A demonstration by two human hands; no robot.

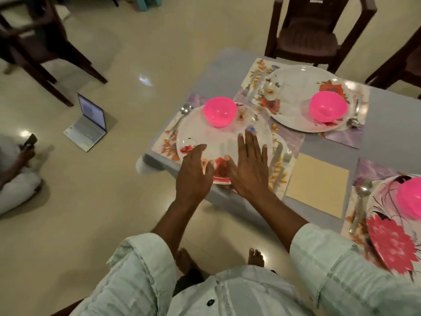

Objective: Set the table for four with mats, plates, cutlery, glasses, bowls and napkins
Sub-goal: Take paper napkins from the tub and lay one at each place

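Both hands flat, fingers straight, holding nothing. Left hand [193, 172] rests at the near rim of the floral plate [205, 137]; right hand [249, 165] lies spread over the same plate's near-right part. Cannot tell if the palms press or only hover.

Risks:
- This plate and its floral mat [165, 142] sit right at the table corner, with the plate rim under the hands close to the edge. A pull toward the body could tip it off.
- Pink bowl [220, 111], beyond the fingertips, stands loose on the plate; a sideways nudge probably slides it.
- Clear glass [251, 117], just past the right fingertips, is hard to see; a forward reach could knock it.
- Spoon [182, 117], left of the left hand, lies half on the mat near the edge.
- Fork [283, 163] lies just right of the right hand; a sweep that way would shift it.

Cream napkin [317, 184] lies further right, flat, between settings.

Surface: grey table [387, 137], smooth, so mats likely slip. Room: glossy tile floor [114, 201], dark chairs, open laptop [88, 124] on the floor, a seated person at far left.
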